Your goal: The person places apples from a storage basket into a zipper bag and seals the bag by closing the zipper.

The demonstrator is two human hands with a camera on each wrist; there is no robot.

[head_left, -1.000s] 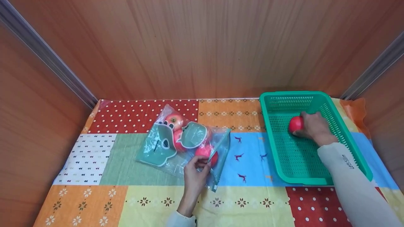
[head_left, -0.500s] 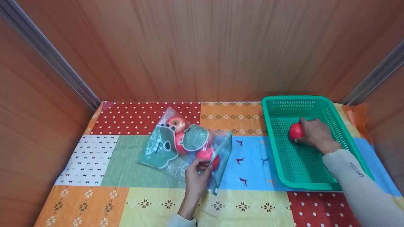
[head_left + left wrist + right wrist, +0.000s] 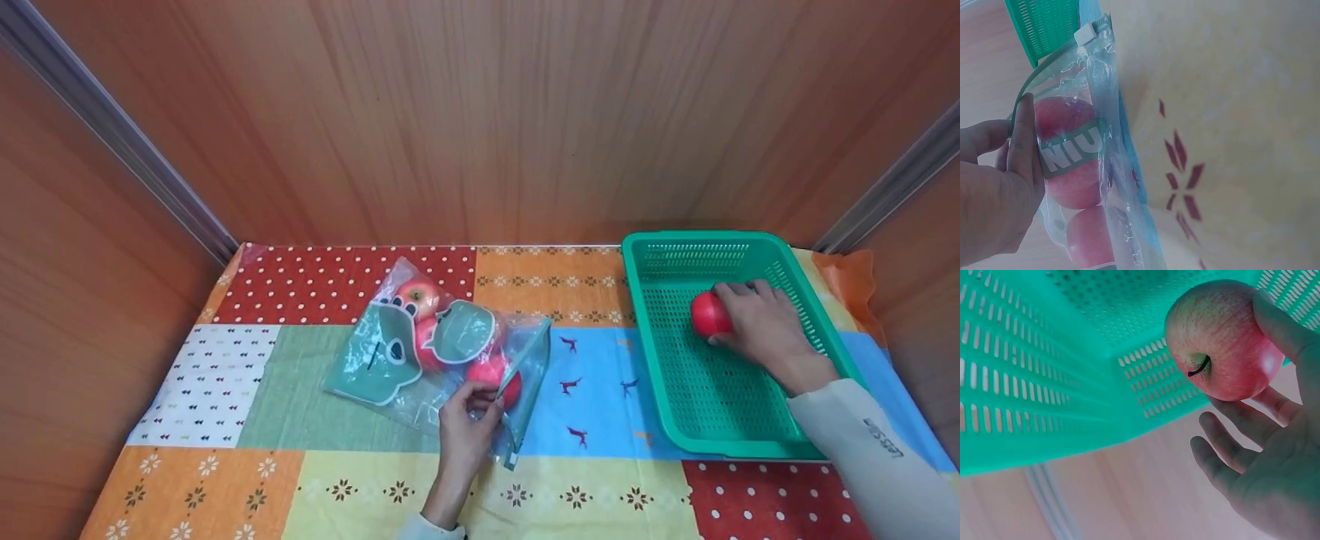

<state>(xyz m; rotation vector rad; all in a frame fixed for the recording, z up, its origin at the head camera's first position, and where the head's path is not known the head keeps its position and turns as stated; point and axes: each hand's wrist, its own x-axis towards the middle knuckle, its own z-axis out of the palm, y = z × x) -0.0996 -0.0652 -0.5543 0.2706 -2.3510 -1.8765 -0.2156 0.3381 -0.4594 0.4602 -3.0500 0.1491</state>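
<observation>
My left hand (image 3: 465, 427) pinches the open edge of a clear plastic zip bag (image 3: 390, 360) printed with green cartoon shapes. Several red apples (image 3: 418, 298) show through its film. Seen from the left wrist, a white slider (image 3: 1085, 35) sits at one end of the zip strip, beside the fingers. My right hand (image 3: 772, 330) is down inside a green basket, thumb and forefinger on either side of a red apple (image 3: 710, 315). From the right wrist, that apple's stem faces the camera, and the other fingers spread loosely below it.
The green perforated basket (image 3: 646, 390) stands at the right on a patchwork tablecloth (image 3: 375, 495). Wooden panels (image 3: 480, 127) rise behind and at both sides. A strip of blue cloth (image 3: 592, 367) lies between bag and basket, and an orange flap (image 3: 847, 277) sticks up behind the basket.
My right hand and forearm have shifted a little right and nearer, and the apple has shifted slightly right. The left hand keeps its pinch on the bag. The head view has tilted slightly.
</observation>
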